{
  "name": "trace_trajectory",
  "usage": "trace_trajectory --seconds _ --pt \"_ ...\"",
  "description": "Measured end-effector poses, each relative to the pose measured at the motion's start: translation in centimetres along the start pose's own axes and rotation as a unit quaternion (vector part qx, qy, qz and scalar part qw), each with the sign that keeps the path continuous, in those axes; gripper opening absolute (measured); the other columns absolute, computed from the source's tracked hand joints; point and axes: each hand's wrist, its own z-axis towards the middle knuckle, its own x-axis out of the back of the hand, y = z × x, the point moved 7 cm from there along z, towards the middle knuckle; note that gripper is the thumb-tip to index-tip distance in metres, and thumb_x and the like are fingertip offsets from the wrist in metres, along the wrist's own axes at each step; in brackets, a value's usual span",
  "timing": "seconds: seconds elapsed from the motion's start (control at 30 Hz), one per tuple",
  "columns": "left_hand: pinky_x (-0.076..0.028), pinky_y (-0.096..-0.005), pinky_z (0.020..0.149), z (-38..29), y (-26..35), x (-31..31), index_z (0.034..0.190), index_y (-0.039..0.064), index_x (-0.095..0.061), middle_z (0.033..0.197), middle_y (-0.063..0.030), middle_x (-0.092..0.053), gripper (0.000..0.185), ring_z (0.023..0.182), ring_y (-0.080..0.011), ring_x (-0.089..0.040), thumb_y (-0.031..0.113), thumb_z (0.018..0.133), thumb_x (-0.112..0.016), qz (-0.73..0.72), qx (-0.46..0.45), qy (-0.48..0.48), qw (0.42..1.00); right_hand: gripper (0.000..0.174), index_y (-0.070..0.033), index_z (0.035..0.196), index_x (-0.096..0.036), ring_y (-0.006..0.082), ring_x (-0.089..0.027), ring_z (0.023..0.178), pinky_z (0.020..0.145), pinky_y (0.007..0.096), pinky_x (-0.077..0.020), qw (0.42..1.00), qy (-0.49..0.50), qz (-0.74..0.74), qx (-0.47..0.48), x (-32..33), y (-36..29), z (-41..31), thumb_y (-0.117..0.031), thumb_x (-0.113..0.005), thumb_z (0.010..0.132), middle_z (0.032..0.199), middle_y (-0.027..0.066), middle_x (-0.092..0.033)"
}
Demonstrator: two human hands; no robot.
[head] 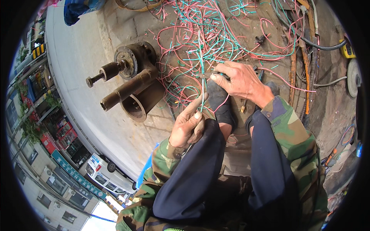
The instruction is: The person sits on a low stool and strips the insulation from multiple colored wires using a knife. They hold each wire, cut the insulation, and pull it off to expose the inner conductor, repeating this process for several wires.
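Note:
My left hand (185,127) pinches a pale green and white insulated wire strand (203,92) between thumb and fingers, just above my left knee. Its index finger lies extended along the strand, which runs up to the heap of cut wire (199,37) on the ground. My right hand (244,83) grips a pair of dark metal pliers (204,75), whose jaws lie across the strand. Most of the tool is hidden by my fingers; a teal piece, perhaps its handle, shows behind the hand. One red wire (222,103) hangs below my right hand, over my shoe (218,95).
A rusty metal pipe assembly (136,78) lies on the ground to the left. Orange rods (305,78) and a black cable (323,46) stretch along the right. A grey disc (352,78) stands at the far right. Beyond the pavement, a white van (108,176) is parked.

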Motion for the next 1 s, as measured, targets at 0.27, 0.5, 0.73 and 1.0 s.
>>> trace_trajectory --seconds 0.27,0.5,0.73,1.0 --pt "-0.029 -0.0205 0.039 -1.5 -0.9 -0.7 0.163 0.008 -0.030 0.062 -0.0009 -0.050 0.056 0.042 -0.0060 -0.037 0.015 0.111 -0.049 0.030 -0.001 -0.021 0.999 0.046 -0.002 0.103 -0.064 0.0458 -0.063 0.079 0.070 0.0512 -0.0484 0.990 0.069 -0.024 -0.124 7.5 4.4 3.6 -0.048 -0.055 0.105 0.081 0.0244 -0.064" --pt "-0.029 -0.0203 0.038 -0.8 0.7 -0.3 0.163 0.008 -0.030 0.063 -0.0016 -0.051 0.056 0.041 -0.0060 -0.036 0.015 0.111 -0.048 0.035 -0.009 -0.034 0.999 0.055 0.000 0.109 -0.067 0.0257 -0.060 0.074 0.072 0.0424 -0.0491 0.966 0.043 0.213 -0.137 3.7 2.0 2.8 -0.054 -0.057 0.104 0.077 0.0133 -0.063" --pt "-0.028 -0.0203 0.037 -0.4 0.8 -0.8 0.162 0.008 -0.030 0.056 0.0002 -0.046 0.059 0.037 -0.0053 -0.034 0.019 0.109 -0.053 0.049 0.016 -0.012 0.999 0.047 0.004 0.102 -0.071 0.0116 -0.058 0.077 0.071 0.0330 -0.0508 0.931 -0.024 0.338 -0.138 0.9 -1.0 2.7 -0.041 -0.077 0.092 0.080 0.0072 -0.066" --pt "-0.032 -0.0204 0.044 -0.7 1.2 -1.3 0.162 0.007 -0.033 0.060 0.0007 -0.047 0.055 0.044 -0.0062 -0.038 0.018 0.111 -0.050 0.110 -0.018 -0.073 0.991 0.036 0.002 0.093 -0.069 0.0105 -0.055 0.064 0.060 0.0334 -0.0474 0.926 0.032 0.332 -0.179 2.6 2.4 6.5 -0.033 -0.077 0.091 0.068 0.0026 -0.061"
